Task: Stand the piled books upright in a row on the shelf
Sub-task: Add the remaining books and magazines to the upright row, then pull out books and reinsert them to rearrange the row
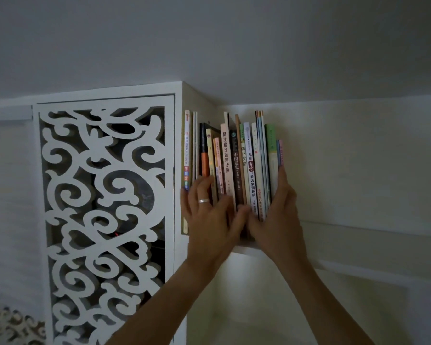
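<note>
Several books (230, 160) stand upright in a row on a white shelf (334, 227), spines toward me. They start at the cabinet's side panel and end near the shelf's middle. My left hand (210, 215), with a ring on one finger, lies with spread straight fingers against the lower spines at the left of the row. My right hand (275, 215) lies flat against the right end of the row, its fingers straight along the last thin books (280, 151). The thumbs of both hands meet at the spines in the middle. The bottom edges of the books are hidden by my hands.
A white cabinet door (105, 207) with carved scrollwork stands left of the books. The shelf runs on to the right against a pale wall (358, 158). The ceiling lies close above. A lit compartment (246, 295) sits under the shelf.
</note>
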The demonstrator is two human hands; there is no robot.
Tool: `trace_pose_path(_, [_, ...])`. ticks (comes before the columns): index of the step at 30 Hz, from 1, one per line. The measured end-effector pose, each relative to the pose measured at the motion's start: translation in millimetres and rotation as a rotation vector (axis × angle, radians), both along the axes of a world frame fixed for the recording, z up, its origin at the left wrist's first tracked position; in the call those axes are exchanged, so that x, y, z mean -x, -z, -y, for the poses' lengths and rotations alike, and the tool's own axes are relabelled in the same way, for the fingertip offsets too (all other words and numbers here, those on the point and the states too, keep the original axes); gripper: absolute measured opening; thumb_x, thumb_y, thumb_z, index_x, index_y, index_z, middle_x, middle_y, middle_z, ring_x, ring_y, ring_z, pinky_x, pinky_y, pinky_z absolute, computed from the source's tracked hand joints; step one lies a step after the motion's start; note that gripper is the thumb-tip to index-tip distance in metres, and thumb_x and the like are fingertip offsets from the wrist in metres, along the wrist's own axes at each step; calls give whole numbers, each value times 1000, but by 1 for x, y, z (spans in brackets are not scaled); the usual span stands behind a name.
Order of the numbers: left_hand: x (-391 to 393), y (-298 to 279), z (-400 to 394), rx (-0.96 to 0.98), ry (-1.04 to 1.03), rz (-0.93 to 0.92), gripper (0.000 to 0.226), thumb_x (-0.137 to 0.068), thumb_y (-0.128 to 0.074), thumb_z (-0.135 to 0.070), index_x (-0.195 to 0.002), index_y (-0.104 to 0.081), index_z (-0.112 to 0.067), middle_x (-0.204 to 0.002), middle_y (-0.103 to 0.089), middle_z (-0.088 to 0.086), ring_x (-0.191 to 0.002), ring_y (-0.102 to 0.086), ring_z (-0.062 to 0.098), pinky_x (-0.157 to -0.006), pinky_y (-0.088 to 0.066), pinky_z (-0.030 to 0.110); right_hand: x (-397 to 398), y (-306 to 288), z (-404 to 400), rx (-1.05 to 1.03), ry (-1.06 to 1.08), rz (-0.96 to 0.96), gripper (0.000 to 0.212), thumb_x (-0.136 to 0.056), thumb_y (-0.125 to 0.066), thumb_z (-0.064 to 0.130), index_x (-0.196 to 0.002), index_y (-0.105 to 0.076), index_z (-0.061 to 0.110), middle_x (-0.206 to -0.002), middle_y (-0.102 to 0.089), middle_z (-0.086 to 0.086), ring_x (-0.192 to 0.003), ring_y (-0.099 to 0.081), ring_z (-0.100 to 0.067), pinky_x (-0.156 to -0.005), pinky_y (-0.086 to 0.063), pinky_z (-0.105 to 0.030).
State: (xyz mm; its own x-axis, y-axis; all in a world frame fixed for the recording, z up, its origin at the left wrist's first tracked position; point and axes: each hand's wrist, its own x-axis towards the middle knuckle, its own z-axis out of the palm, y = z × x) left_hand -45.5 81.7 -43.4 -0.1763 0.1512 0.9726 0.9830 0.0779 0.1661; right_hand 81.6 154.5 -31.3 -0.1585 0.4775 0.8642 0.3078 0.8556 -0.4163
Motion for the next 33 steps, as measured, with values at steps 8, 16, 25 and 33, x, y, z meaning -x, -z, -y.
trace_pose_path(8, [-5, -6, -2, 58, -101, 105, 41, -97, -45, -43, -91, -80, -22, -148, -50, 9, -143, -40, 28, -123, -23, 54, 2, 0, 2, -34, 45, 7, 111, -88, -70, 54, -163, 8, 28, -147, -36, -8, -128, -50, -25, -88, -55, -40])
trace_pose_path(16, [-10, -10, 4, 166, -127, 140, 28, -92, -64, -44, -105, -78, -23, -143, -55, 12, -139, -42, 33, -119, -30, 55, -1, 0, 2, -29, 14, 13, 112, -87, -72, 51, -163, 7, 28, -151, -33, -10, -133, -48, -29, -91, -55, -44])
trace_pose_path(25, [-44, -15, 57, 126, 406, 447, 9, -98, -56, -17, -95, -48, -18, -83, -61, 1, -62, -61, 7, -49, -48, 18, 1, 2, -1, -67, 70, 19, 110, -88, -60, 70, -163, 6, 25, -151, -34, -14, -130, -49, -33, -93, -57, -56])
trace_pose_path(33, [-42, -10, 81, 284, 513, 575, 41, -106, -44, -8, -146, -38, -18, -114, -67, -1, -64, -72, 25, -50, -59, 24, -2, 8, 14, -230, 150, 18, 65, -106, -37, 47, -164, -19, 23, -167, -15, -16, -152, -25, -34, -118, -34, -55])
